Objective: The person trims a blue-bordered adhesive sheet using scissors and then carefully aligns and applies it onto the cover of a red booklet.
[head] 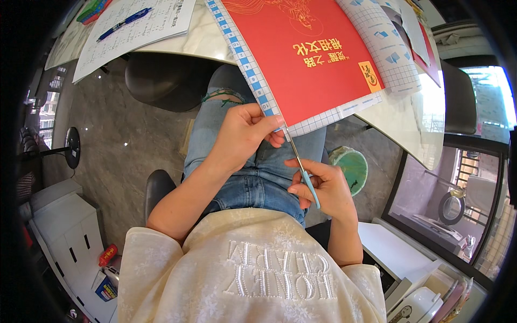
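Note:
A red book (274, 52) with printed writing on its cover lies over the table's front edge. Beneath it a gridded book-covering sheet (319, 122) sticks out along the left and near sides, and its far-right part curls up as a roll (385, 48). Between thumb and fingers, my left hand (250, 131) pinches the sheet near the book's closest corner. My right hand (323, 183) holds light-blue-handled scissors (309, 183). Their blades point up and away, with the tips at the sheet's corner beside my left thumb. How far apart the blades are is hard to tell.
On the marble-look table (198, 36) lie printed sheets (161, 28) with a blue pen (125, 23). A dark stool (161, 80) stands under the table's edge. To my right on the floor is a green bin (351, 167). White cabinets (64, 226) stand behind on the left.

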A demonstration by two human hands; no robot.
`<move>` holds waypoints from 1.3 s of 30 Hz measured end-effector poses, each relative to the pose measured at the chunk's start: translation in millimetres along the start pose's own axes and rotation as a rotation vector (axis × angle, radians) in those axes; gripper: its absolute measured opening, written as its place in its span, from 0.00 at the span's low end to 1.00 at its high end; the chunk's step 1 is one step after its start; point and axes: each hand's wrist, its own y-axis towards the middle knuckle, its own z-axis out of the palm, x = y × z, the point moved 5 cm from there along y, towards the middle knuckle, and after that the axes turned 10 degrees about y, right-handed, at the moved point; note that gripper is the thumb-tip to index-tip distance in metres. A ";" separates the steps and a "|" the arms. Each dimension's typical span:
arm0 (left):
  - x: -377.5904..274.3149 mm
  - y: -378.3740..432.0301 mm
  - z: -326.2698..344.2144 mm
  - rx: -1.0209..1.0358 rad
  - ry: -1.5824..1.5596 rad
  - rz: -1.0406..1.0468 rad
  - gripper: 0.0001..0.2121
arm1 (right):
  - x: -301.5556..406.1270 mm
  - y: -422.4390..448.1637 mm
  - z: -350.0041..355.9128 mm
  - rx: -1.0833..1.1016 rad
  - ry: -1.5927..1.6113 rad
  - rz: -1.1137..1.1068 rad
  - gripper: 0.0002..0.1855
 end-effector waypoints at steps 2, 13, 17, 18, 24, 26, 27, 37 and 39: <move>0.3 -0.6 0.0 0.007 -0.006 0.002 0.08 | 0.4 -0.4 0.1 0.000 -0.007 -0.003 0.22; 0.4 -2.6 0.7 0.013 0.012 0.025 0.08 | 3.8 -0.6 0.3 -0.018 -0.020 0.001 0.21; -1.2 -3.2 1.0 0.012 -0.030 0.018 0.07 | 4.7 -0.9 0.2 -0.023 -0.025 0.001 0.20; -1.4 -3.5 1.4 0.011 -0.012 0.023 0.07 | 4.9 -0.9 0.2 -0.026 -0.029 0.005 0.20; -0.6 -3.6 1.1 0.012 0.010 0.028 0.08 | 5.8 -1.0 0.5 -0.035 -0.046 0.002 0.19; -0.7 -3.6 1.1 0.014 0.009 0.028 0.08 | 5.4 -0.8 -1.0 -0.023 -0.065 0.002 0.19; -0.6 -3.6 1.1 0.011 0.009 0.028 0.08 | 5.1 -0.9 -1.2 -0.012 -0.085 0.003 0.19; 1.4 -3.2 2.2 0.000 0.008 0.021 0.07 | -4.6 -7.6 -5.9 -0.008 -0.014 0.031 0.19; 1.5 -3.3 2.3 0.006 0.011 0.022 0.08 | -10.4 -11.0 -8.6 -0.011 0.004 0.055 0.20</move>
